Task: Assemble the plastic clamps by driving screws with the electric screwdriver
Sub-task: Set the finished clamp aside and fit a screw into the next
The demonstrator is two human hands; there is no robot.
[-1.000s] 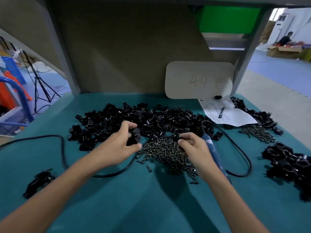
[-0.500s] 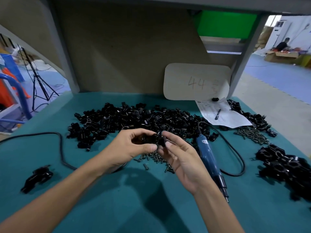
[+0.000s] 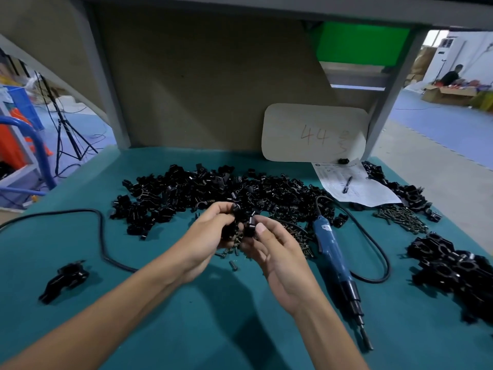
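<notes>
Above the middle of the teal bench (image 3: 186,329), both hands meet on a small cluster of black clamp pieces (image 3: 241,218). The left hand (image 3: 208,237) curls its fingers round them from the left, and the right hand (image 3: 277,253) pinches the nearer piece between thumb and fingertips. Whether a screw is seated there cannot be told. Under the hands lies a scatter of loose screws (image 3: 300,237). Just right of the right wrist the blue electric screwdriver (image 3: 333,256) lies flat on the bench, untouched, its bit toward the near edge. Behind the hands spreads a wide heap of loose clamp parts (image 3: 192,193). Further right are a second screw pile (image 3: 402,218) and a heap of black clamps (image 3: 458,268). A lone clamp (image 3: 64,279) sits at far left, near a black cable (image 3: 102,236). A printed sheet (image 3: 368,193) with a pen (image 3: 347,184) lies at the back right.
</notes>
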